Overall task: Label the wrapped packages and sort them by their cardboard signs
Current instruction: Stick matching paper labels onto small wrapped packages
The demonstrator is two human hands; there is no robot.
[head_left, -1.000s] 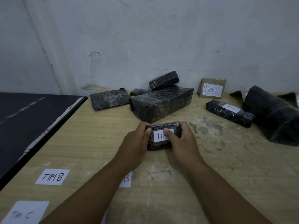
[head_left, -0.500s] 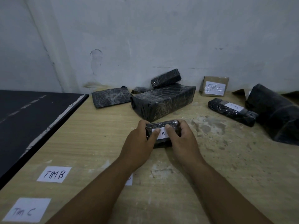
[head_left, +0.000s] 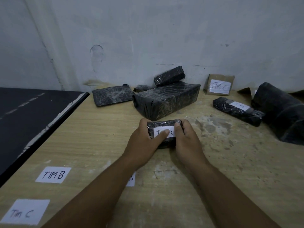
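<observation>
Black-wrapped held package (head_left: pixel 164 124): small block in glossy dark film, low over the table (head_left: pixel 98 137) at the middle of the head view, just in front of the large package; whether its underside touches the table cannot be told
White label (head_left: pixel 172 132): paper slip on the upper face of the held package; a "T" and an "A" show, and a thumb covers the letters between them
Left hand (head_left: pixel 143 145): grips the left end of the held package, fingers curled over its far edge, thumb laid across the white label
Right hand (head_left: pixel 187 140): grips the right end, fingers curled round the far corner, thumb tip at the label's upper right edge
Large package (head_left: pixel 166 99): long black block lying at an angle on the table; a smaller package (head_left: pixel 169 76) rests tilted on its far end, close to the wall (head_left: pixel 148 30)
Flat package (head_left: pixel 112 95): thin black parcel left of the large package, near the wall
Cardboard sign (head_left: pixel 218 84): brown card leaning on the wall at right, its white paper reading "TIM C"
Labelled package (head_left: pixel 241 115): slim black parcel in front of the cardboard sign, a white slip on top, its right end just beside the dark bundle (head_left: pixel 279 116)
Paper slips: "TIM B" slip (head_left: pixel 53 175) and "Tim C" slip (head_left: pixel 25 213) lie flat at the near left; a third slip (head_left: pixel 131 180) is mostly hidden by the left forearm
Black board (head_left: pixel 32 112): dark panel with a chipped pale edge, along the left side of the table
</observation>
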